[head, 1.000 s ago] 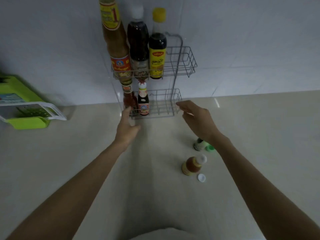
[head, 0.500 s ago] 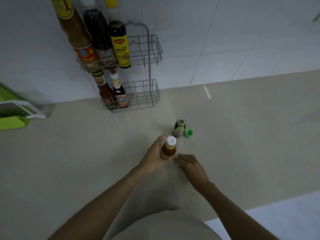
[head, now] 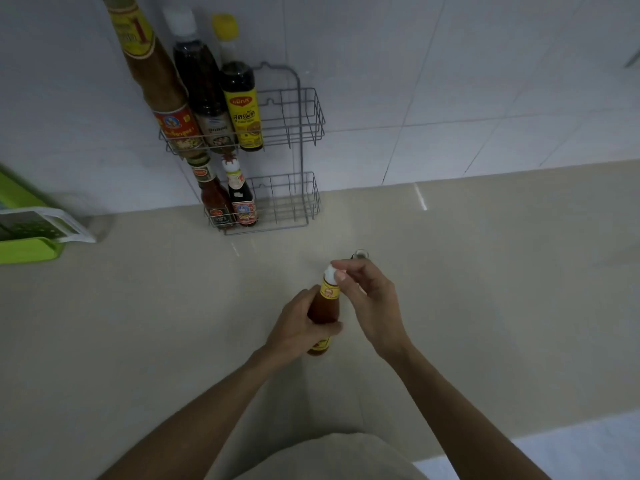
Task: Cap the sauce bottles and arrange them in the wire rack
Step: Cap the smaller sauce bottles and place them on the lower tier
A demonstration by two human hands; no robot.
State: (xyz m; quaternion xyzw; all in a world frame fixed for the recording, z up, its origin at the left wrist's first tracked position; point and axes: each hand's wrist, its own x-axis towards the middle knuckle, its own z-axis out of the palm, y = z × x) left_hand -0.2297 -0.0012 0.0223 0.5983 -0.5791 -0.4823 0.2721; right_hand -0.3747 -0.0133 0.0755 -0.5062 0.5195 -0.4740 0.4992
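Left hand (head: 300, 327) wraps round the body of a small orange-brown sauce bottle (head: 325, 308), fingers closed on it, bottle upright or slightly tilted over the beige counter (head: 138, 323), base looks lifted or just at the surface, cannot tell which. Right hand (head: 370, 299) pinches at the bottle's top, thumb and fingertips narrow around a white cap (head: 330, 273) sitting on the neck; whether the cap is fully seated cannot tell. Just behind the right hand a second small bottle (head: 360, 253) peeks out, only its open rim visible, rest hidden by the fingers. Two-tier wire rack (head: 304, 133) stands against the white tiled wall (head: 450, 81), well apart from the hands. Upper tier holds three tall bottles at its left end: brown sauce bottle with red label (head: 162, 98), dark bottle with white cap (head: 202, 91), dark bottle with yellow cap and yellow label (head: 240, 105). Lower tier holds two small bottles at its left end: a red chilli sauce bottle (head: 214, 200) and a dark bottle with red-white label (head: 241, 199), touching side by side. Right part of both tiers is free. Green and white plastic slicer (head: 31, 233) at far left on the counter
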